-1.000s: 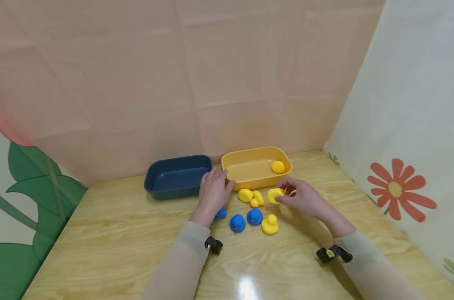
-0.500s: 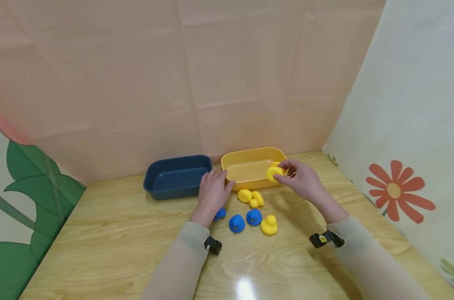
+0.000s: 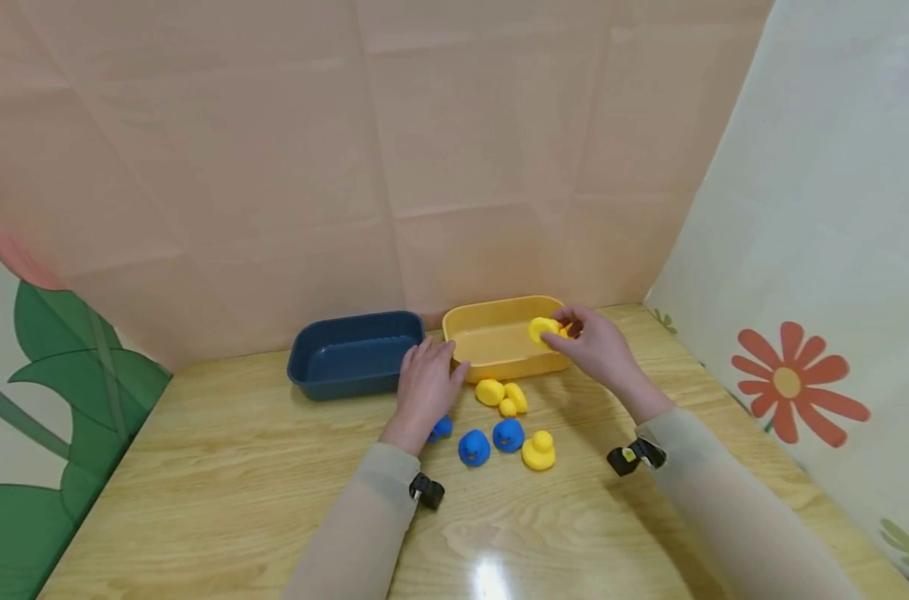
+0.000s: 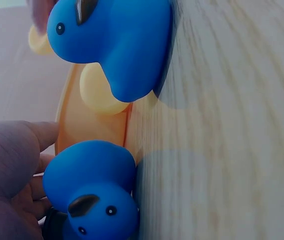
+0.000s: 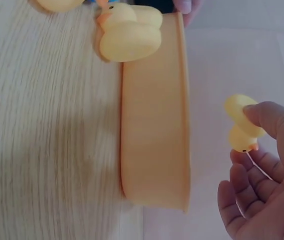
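Note:
My right hand [image 3: 598,350] pinches a yellow rubber duck [image 3: 541,332] between thumb and fingers, over the right part of the yellow bin [image 3: 508,369]. In the right wrist view the held duck [image 5: 244,120] hangs head down beyond the bin's rim. My left hand [image 3: 427,379] rests with relaxed fingers at the adjoining ends of the yellow bin and the navy bin [image 3: 352,385]. Close to that wrist are several blue rubber ducks, one [image 3: 441,428] partly hidden behind it. Two of them, an upper duck [image 4: 127,45] and a lower duck [image 4: 89,175], loom large in the left wrist view.
Several yellow ducks [image 3: 490,392] lie clustered before the yellow bin. Two blue ducks [image 3: 474,448] and a lone yellow duck [image 3: 539,451] stand nearer on the wooden table [image 3: 222,483]. A pink sheet [image 3: 274,183] hangs behind the bins.
My right hand has lifted the yellow duck from in front of the yellow bin, up and over its rim. The duck inside the bin is now hidden behind that hand. My left hand stays put.

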### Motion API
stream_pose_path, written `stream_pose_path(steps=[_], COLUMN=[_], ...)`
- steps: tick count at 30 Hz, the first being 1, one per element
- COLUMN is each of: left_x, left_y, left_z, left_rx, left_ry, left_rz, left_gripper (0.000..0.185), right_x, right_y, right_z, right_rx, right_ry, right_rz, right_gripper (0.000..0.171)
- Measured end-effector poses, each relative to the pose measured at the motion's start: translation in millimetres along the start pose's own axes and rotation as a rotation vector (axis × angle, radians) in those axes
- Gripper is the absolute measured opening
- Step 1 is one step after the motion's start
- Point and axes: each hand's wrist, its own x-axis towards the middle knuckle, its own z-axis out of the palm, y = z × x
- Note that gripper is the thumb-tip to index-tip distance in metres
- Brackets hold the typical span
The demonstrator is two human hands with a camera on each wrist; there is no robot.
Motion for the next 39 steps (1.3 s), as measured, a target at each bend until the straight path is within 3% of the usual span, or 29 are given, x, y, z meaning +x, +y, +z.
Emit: stream_pose_path(steps=[15, 21, 39], left_x=[2.1, -0.3, -0.2], left_y=[2.5, 4.4, 6.7], left_z=[0.6, 0.5, -2.9], left_rx=[0.007, 0.007, 0.01], left_ry=[-0.006, -0.006, -0.013], left_rz=[-0.002, 0.0, -0.011], left_gripper=[0.056, 0.055, 0.055], right_x=[17.4, 10.6, -15.6], right_y=[13.5, 16.9, 10.0], right_z=[11.8, 11.1, 4.9], right_rx=[-0.076, -0.1, 0.014], right_ry=[-0.019, -0.045, -0.006], right_rz=[-0.015, 0.012, -0.014], right_gripper=[0.043, 0.05, 0.063])
